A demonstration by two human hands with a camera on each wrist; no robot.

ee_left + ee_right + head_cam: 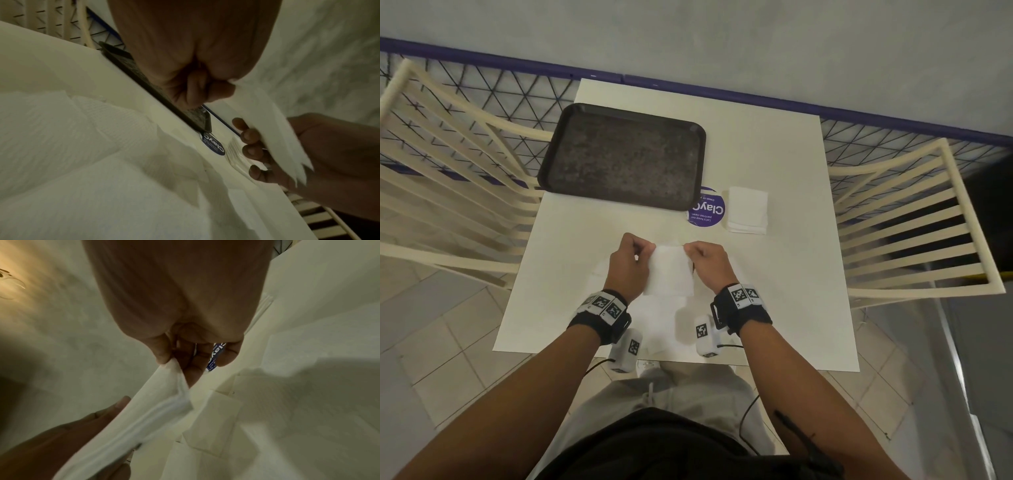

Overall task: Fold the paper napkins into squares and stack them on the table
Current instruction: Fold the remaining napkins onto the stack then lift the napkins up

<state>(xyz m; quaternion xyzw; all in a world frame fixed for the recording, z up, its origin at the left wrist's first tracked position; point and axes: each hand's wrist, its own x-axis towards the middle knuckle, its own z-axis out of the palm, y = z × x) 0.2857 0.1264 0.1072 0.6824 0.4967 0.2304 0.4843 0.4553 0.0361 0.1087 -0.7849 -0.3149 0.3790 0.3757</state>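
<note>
A white paper napkin (pixel 670 270) hangs above the table between both hands, held by its far corners. My left hand (pixel 635 255) pinches the left corner; my right hand (pixel 700 255) pinches the right one. In the left wrist view the napkin (pixel 273 123) runs from my left hand (pixel 205 91) to the right hand's fingers (pixel 249 136). The right wrist view shows the napkin (pixel 148 404) folded in layers, pinched by my right hand (pixel 174 360). A stack of folded napkins (pixel 747 210) lies at the table's right. Unfolded napkins (pixel 82 146) lie under my hands.
A dark tray (pixel 623 156) sits at the far left of the white table (pixel 774 291). A round purple sticker (pixel 707 208) lies between the tray and the stack. Cream slatted chairs (pixel 914 219) flank the table on both sides, and a netted railing runs behind it.
</note>
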